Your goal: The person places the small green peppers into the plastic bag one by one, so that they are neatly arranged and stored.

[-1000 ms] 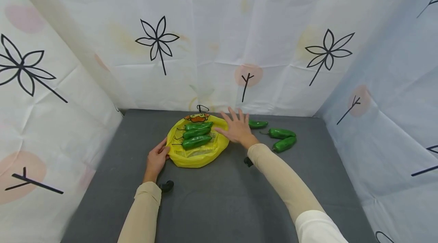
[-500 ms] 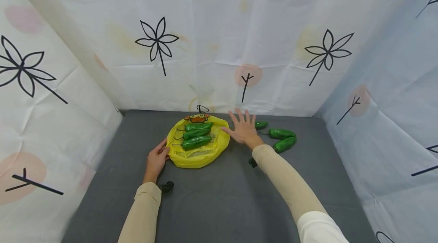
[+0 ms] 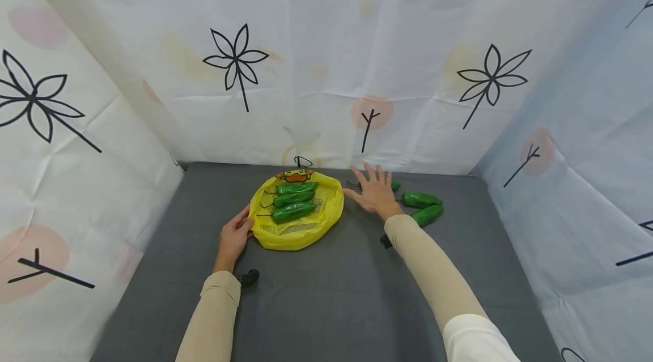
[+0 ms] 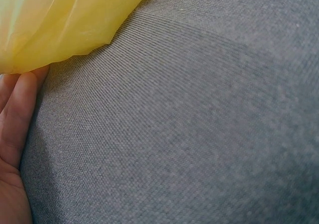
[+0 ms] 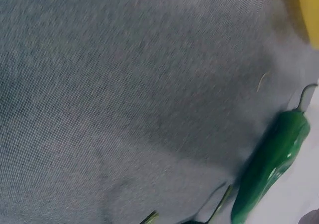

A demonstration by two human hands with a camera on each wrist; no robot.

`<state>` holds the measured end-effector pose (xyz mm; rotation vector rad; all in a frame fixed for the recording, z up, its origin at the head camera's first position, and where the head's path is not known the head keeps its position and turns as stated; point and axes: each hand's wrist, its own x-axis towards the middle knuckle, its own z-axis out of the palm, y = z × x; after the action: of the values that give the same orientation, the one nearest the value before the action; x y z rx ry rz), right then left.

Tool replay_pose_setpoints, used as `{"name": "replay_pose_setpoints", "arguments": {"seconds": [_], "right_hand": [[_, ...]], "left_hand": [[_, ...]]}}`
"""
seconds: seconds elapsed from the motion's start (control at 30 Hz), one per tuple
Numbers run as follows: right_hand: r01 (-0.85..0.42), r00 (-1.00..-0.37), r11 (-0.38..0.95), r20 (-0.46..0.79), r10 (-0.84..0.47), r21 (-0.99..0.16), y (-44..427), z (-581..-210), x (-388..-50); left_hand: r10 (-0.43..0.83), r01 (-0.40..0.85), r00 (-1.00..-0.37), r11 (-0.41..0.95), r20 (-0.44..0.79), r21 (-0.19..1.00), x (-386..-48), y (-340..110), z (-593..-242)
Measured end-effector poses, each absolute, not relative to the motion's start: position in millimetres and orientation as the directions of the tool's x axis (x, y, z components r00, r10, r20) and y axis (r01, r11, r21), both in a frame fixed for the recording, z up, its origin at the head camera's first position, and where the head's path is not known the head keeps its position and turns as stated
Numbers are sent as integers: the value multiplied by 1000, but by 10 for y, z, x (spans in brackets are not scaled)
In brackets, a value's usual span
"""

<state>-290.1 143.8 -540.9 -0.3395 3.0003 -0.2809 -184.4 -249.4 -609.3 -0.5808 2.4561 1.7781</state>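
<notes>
A round-opened yellow plastic bag lies on the dark grey table, with three green chili peppers side by side inside it. At its left edge my left hand pinches the rim; in the left wrist view its fingers meet the yellow film. My right hand is just right of the bag, fingers spread and holding nothing. It partly covers one green pepper behind it. That pepper's whole body nearly shows in the right wrist view as a glossy green pepper with a curved stem.
Two more green peppers lie right of my right hand, their tips touching. A white patterned cloth rises behind the table and on both sides. Dark wrist mounts show beside my sleeves.
My right hand has moved rightward from the bag's right edge, toward the loose peppers, fingers still spread. My left hand stays on the bag's left rim; the peppers have not moved.
</notes>
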Motion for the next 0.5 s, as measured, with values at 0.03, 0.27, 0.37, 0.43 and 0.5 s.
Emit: {"name": "replay_pose_setpoints", "arguments": {"seconds": [0.03,0.27,0.37,0.43,0.5], "right_hand": [[-210,-969,958,-87,-230,-194,1448,-5409,-2899],[-210,-970,960,-80,-228,-186,1545,-5393,-2895],[-199,-972,964,-92,-217,-176,1615,-5419,-2918],[-190,-973,967,-101,-209,-173,1660,-5443,-2935],[-175,-974,967,-110,-198,-187,1698,-5459,-2950]], "left_hand": [[-270,-333,-927,268,-262,904,-1842,-2495,-6090],[-290,-345,-920,274,-265,897,-1836,-2486,-6064],[-284,-343,-921,266,-267,901,-1842,-2484,-6067],[-284,-344,-920,260,-268,902,-1847,-2486,-6075],[-282,-339,-922,256,-265,906,-1855,-2489,-6083]]}}
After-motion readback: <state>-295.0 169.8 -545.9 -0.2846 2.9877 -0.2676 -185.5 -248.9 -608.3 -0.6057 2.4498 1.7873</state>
